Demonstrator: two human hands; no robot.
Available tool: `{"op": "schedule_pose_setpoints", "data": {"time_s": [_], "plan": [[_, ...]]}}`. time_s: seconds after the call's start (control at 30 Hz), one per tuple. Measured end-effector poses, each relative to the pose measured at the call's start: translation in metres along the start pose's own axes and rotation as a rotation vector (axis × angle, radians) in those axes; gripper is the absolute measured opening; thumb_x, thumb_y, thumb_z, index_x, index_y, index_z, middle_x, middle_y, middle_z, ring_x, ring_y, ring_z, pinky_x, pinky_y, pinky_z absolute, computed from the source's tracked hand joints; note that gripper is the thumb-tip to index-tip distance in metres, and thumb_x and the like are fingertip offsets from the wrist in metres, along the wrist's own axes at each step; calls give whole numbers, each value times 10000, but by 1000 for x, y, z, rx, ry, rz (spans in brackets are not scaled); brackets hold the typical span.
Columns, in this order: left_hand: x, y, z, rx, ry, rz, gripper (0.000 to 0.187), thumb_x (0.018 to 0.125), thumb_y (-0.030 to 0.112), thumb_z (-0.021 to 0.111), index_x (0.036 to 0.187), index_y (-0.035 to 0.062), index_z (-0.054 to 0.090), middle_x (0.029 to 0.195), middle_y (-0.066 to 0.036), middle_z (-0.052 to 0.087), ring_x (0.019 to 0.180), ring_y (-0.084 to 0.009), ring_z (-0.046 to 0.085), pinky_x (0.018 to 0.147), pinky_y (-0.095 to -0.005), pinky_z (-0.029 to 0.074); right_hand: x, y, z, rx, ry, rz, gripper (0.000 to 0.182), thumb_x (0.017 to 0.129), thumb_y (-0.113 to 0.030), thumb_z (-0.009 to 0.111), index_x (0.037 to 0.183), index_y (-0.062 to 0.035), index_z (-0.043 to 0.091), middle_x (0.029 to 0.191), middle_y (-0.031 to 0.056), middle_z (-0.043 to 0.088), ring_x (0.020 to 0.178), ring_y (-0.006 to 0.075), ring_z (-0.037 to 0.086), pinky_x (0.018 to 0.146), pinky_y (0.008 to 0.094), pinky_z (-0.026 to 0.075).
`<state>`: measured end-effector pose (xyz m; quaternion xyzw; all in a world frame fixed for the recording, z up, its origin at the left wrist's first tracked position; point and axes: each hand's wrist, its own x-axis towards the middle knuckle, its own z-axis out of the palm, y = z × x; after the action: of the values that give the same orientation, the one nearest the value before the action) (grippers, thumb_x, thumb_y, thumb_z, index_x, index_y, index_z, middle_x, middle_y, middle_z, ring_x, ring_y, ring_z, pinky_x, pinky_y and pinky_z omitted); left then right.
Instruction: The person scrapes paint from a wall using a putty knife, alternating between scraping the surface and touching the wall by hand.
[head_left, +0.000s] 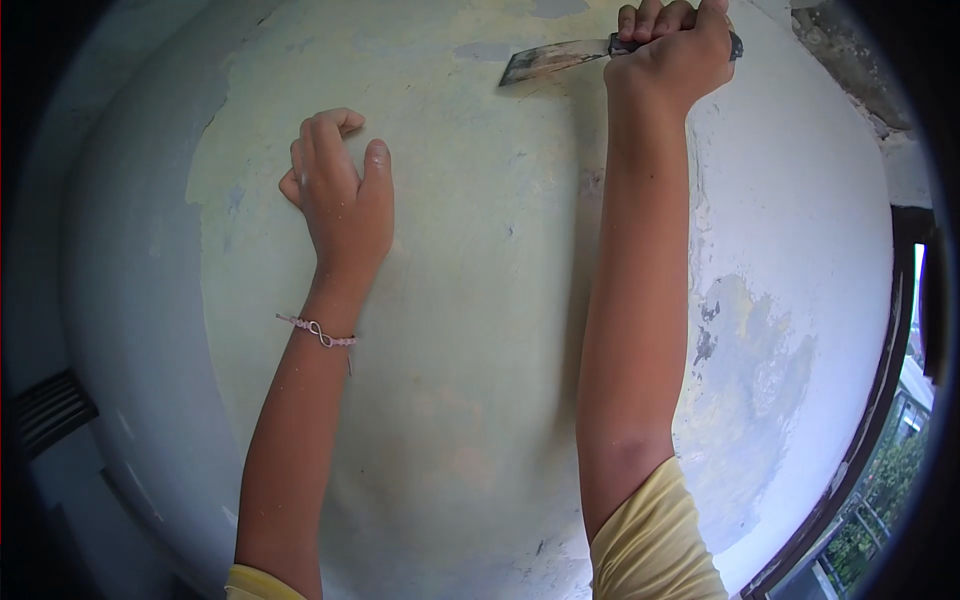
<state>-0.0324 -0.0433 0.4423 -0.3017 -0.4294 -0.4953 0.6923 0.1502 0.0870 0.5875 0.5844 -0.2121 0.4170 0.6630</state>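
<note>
High on the wall, my right hand is wrapped round the black handle of a scraper. Its worn, stained metal blade points left and lies close to the wall surface; whether the edge touches cannot be made out. My left hand is at the wall to the left and lower, holding nothing. Its fingers are loosely bent, with the thumb apart from them and pale dust on the skin. A pink braided bracelet circles the left wrist.
Peeled, patchy paint marks the wall on the right, beside a vertical edge. A dark-framed opening at the far right shows greenery outside. Broken plaster is at top right, and a dark slatted object at far left.
</note>
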Motion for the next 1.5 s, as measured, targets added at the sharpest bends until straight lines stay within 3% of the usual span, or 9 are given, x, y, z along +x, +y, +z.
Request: {"op": "schedule_pose_setpoints", "data": {"time_s": [0.27, 0.4, 0.57, 0.83, 0.93, 1.13, 1.3, 1.37, 1.5], "plan": [[-1, 1, -2, -47, -5, -31, 304, 866, 96, 602, 1166, 97, 551, 1186, -53, 607, 1184, -237, 537, 1027, -412, 270, 21, -30, 9, 41, -90, -116, 399, 1064, -261, 532, 698, -158, 412, 491, -23, 327, 358, 115, 301, 347, 286, 282], [-2, 4, -1, -32, -28, -51, 286, 874, 46, 526, 1158, 52, 558, 1201, -115, 622, 1216, -270, 551, 1098, -428, 334, -9, 20, 5, 74, 222, 278, 300, 1051, -219, 547, 786, -131, 436, 481, -20, 336, 352, 118, 314, 319, 305, 276], [-2, -3, 1, -38, -8, 36, 330, 818, 61, 541, 1147, 65, 548, 1156, -88, 620, 1152, -277, 540, 1031, -440, 364, 14, -39, 36, 95, -268, -21, 448, 1040, -254, 542, 626, -168, 394, 476, -12, 348, 367, 122, 286, 372, 298, 262], [-2, -1, 2, -35, 18, 55, 288, 809, 65, 540, 1097, 45, 558, 1120, -109, 625, 1085, -305, 557, 990, -451, 413, -7, -9, 30, -76, -27, 82, 359, 1033, -211, 570, 712, -138, 427, 503, -21, 366, 358, 102, 344, 352, 275, 287], [-4, -2, 1, -24, 27, 79, 286, 803, 64, 542, 1087, 39, 559, 1106, -115, 622, 1058, -316, 560, 976, -454, 422, -13, -15, 36, 85, -224, 71, 404, 1043, -258, 584, 690, -140, 427, 502, -28, 365, 355, 96, 325, 349, 274, 273], [-9, 4, -9, 1, -30, 73, 260, 849, 61, 555, 1107, 32, 563, 1134, -125, 613, 1105, -315, 544, 1004, -450, 410, -60, 6, 77, -486, -654, -443, 353, 952, -191, 726, 737, -70, 473, 556, 50, 456, 475, 164, 454, 495, 309, 329], [-40, -22, -7, 244, 41, 373, 286, 948, 197, 589, 1193, 49, 589, 1185, -130, 634, 1101, -332, 570, 974, -473, 418, -154, -16, 107, -545, -1229, -327, 598, 794, -608, 737, 827, -38, 558, 603, 93, 606, 624, 354, 662, 553, 438, 504], [-43, 7, -27, 252, -278, -117, 362, 1015, 301, 570, 1276, 51, 589, 1311, -160, 611, 1185, -356, 565, 1032, -496, 392, -179, -28, 110, -534, -1495, -224, 605, 789, -643, 721, 841, -52, 601, 614, 110, 625, 618, 356, 663, 562, 435, 514], [-48, -18, -25, 135, -133, 95, 420, 1036, 336, 552, 1332, 39, 560, 1339, -181, 591, 1229, -360, 546, 1050, -526, 362, -198, -18, 111, -483, -1802, -105, 645, 794, -679, 690, 879, -41, 638, 633, 134, 642, 625, 361, 666, 584, 445, 520]]}}
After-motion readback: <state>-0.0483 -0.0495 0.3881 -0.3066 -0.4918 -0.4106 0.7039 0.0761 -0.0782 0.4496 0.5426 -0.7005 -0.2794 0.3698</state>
